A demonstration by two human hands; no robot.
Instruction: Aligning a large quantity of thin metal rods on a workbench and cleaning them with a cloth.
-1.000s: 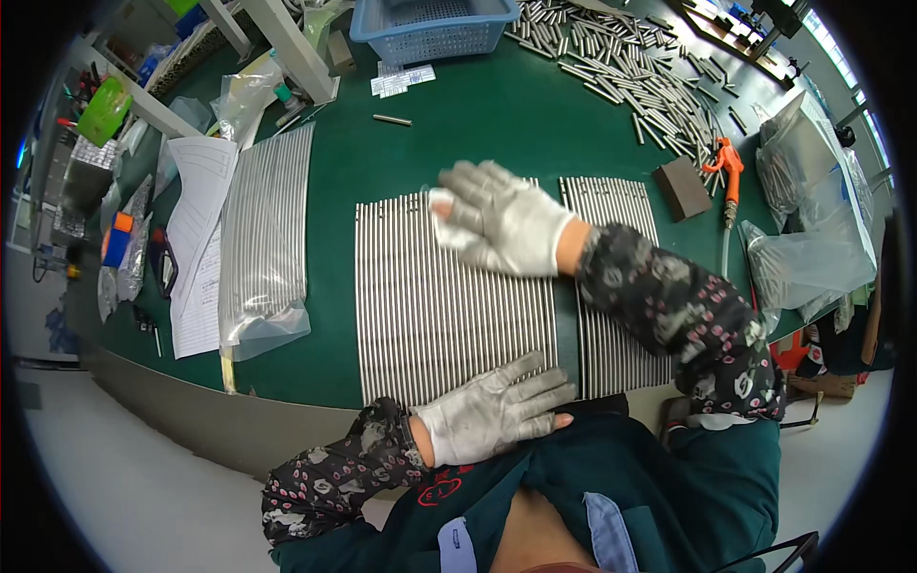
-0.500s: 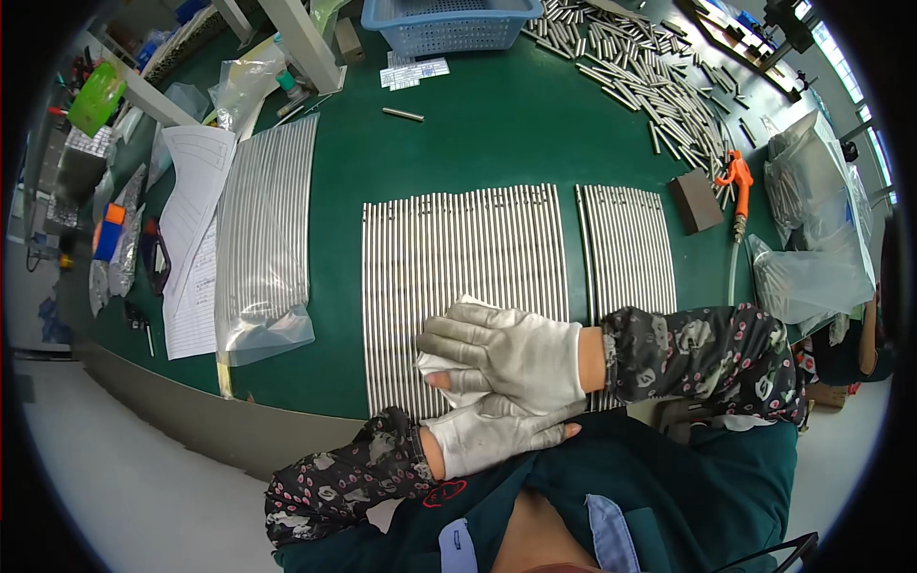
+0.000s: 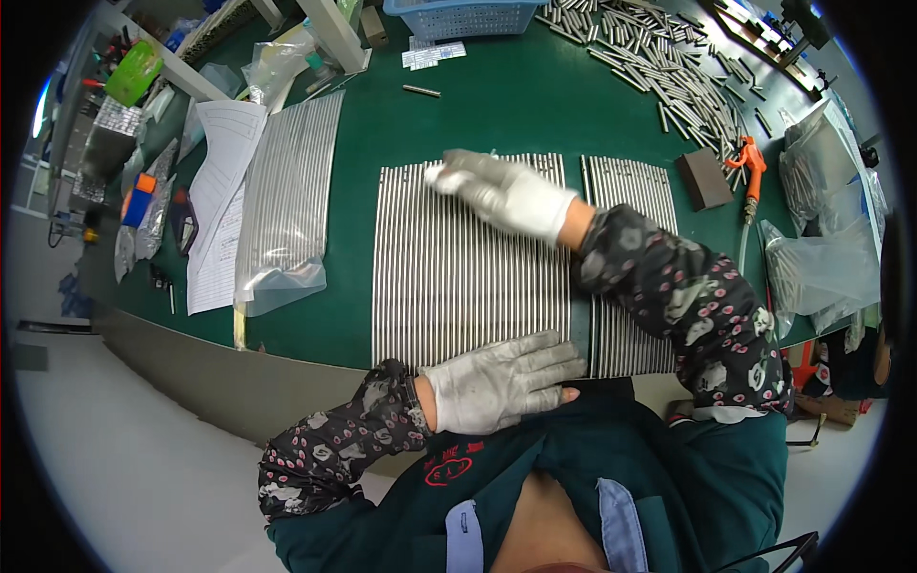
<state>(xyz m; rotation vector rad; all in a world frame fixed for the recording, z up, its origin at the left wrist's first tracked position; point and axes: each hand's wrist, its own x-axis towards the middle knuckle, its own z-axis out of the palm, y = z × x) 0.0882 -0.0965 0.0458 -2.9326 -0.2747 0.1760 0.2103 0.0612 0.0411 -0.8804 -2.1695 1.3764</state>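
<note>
Your right hand [image 3: 506,196] lies flat at the far end of the wide sheet of metal rods [image 3: 468,263], at about 12 o'clock on that sheet. Its gloved fingers [image 3: 458,177] are stretched out together and point toward 9 o'clock. A small white cloth seems to sit under the fingertips, though blur makes that hard to tell. The hand closes around nothing; it only presses down on the rods.

Your left hand [image 3: 501,382] rests at 6 o'clock on the same sheet, at the near table edge. Its fingers [image 3: 544,358] are spread slightly and laid open, pointing toward 3 o'clock, with the thumb tucked along the near side. They touch the near ends of the rods and grip nothing.

The rods lie side by side on the green table [image 3: 516,105], running from 12 to 6 o'clock. A second, narrower sheet of rods [image 3: 626,205] lies just beside it at 3 o'clock, partly under your right sleeve. At 9 o'clock a clear bag of rods [image 3: 287,201] lies near, with white paper [image 3: 224,191] beyond it. Loose short rods [image 3: 669,67] are scattered at 1 o'clock, and a dark block [image 3: 705,179] sits at 2 o'clock.
</note>
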